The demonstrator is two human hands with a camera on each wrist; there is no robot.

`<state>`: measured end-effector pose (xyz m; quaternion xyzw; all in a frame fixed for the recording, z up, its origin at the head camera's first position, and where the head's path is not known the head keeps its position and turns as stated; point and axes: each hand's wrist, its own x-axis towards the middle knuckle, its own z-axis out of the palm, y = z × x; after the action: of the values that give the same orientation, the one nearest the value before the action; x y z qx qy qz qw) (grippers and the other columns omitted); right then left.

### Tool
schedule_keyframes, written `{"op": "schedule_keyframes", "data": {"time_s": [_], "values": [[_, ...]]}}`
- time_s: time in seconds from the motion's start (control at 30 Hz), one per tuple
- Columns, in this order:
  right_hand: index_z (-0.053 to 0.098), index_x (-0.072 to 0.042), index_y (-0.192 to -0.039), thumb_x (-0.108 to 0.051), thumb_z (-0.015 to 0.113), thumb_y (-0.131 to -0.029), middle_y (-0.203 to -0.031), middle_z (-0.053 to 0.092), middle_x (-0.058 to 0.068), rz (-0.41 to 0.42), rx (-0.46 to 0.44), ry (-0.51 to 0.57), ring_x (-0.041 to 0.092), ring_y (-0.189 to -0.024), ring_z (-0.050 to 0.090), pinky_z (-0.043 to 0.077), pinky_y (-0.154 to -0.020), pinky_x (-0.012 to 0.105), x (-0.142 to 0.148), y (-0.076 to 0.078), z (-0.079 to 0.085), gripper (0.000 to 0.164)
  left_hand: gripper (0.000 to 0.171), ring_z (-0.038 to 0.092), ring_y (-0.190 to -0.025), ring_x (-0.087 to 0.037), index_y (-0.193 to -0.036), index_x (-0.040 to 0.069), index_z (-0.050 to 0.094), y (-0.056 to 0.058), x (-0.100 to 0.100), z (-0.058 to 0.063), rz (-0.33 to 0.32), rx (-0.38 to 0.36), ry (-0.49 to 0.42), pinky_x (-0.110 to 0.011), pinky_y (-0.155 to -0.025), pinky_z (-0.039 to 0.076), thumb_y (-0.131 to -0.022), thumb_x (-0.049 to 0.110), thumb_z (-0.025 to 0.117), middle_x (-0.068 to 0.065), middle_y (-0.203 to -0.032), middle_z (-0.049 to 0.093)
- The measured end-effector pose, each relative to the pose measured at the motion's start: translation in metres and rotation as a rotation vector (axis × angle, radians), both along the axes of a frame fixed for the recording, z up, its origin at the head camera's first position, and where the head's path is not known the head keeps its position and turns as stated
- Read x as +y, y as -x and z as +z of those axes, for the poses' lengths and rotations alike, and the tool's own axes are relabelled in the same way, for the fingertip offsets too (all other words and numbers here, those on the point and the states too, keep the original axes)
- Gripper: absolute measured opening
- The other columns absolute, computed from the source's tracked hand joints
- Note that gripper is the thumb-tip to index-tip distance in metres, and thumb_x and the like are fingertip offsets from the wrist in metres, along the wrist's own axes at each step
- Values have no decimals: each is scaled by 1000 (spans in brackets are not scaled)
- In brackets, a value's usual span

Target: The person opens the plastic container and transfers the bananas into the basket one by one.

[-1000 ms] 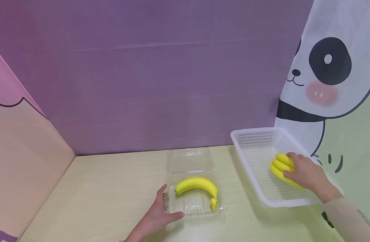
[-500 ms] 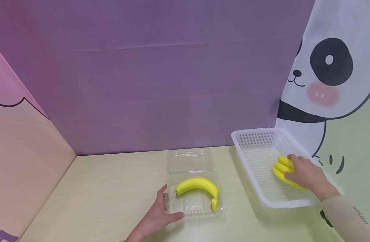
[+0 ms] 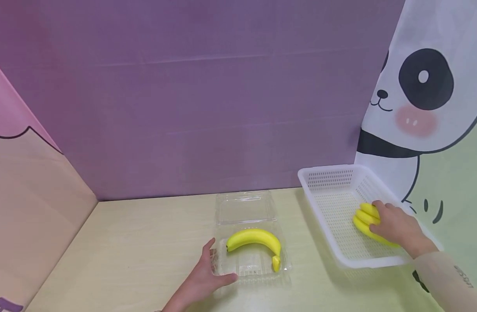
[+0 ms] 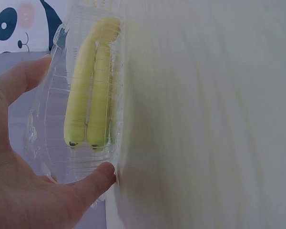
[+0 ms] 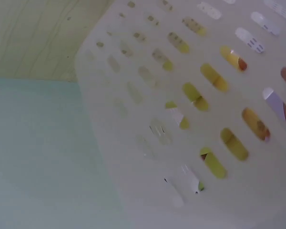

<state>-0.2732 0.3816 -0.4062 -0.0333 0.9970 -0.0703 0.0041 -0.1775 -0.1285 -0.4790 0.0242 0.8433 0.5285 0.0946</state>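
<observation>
My left hand (image 3: 203, 275) is at the left end of a clear plastic clamshell container (image 3: 246, 207). Thumb and fingers are spread, straddling its near left corner; in the left wrist view, fingertips (image 4: 106, 172) lie right at the plastic. The lid lies folded back. One yellow banana (image 3: 254, 236) rests inside. On the right, my right hand (image 3: 398, 225) grips a bunch of bananas (image 3: 365, 222) inside a white slotted basket (image 3: 322, 216), with the palm hiding part of the bunch. The right wrist view shows only the basket wall (image 5: 133, 186), yellow through its slots.
A pale wood-look table (image 3: 144, 242) carries container and basket. Behind it rises a purple cloth backdrop (image 3: 207, 104). A panda-printed panel (image 3: 449, 173) stands close beside the basket; a pink and peach panel (image 3: 24, 186) borders the left.
My right hand and the bunch of bananas have shifted slightly right and toward me inside the basket. My left hand, the clamshell and its banana stay in place.
</observation>
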Motion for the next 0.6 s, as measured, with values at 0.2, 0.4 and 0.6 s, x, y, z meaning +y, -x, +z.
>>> {"op": "schedule_keyframes", "data": {"time_s": [0.2, 0.4, 0.6], "values": [[47, 12, -130, -21, 81, -78, -101, 59, 29, 5, 4, -30, 35, -81, 56, 55, -72, 60, -1, -3, 0, 70, 120, 38, -141, -48, -161, 10, 7, 0, 0, -1, 0, -2, 10, -62, -109, 36, -77, 34, 90, -34, -155, 32], [48, 13, -127, -21, 81, -78, -97, 58, 27, 0, 21, -66, 35, -80, 54, 55, -69, 57, -1, -4, -2, 67, 120, 40, -139, -48, -161, 11, 7, 0, -1, -1, -3, -4, 10, -61, -109, 37, -77, 33, 90, -34, -155, 32], [48, 14, -126, -23, 80, -80, -96, 57, 27, -21, 4, -73, 37, -79, 53, 53, -65, 56, 1, -5, -2, 68, 120, 42, -137, -50, -161, 10, 6, 0, 0, -2, -13, 4, -4, -61, -108, 38, -77, 32, 90, -34, -155, 32]]}}
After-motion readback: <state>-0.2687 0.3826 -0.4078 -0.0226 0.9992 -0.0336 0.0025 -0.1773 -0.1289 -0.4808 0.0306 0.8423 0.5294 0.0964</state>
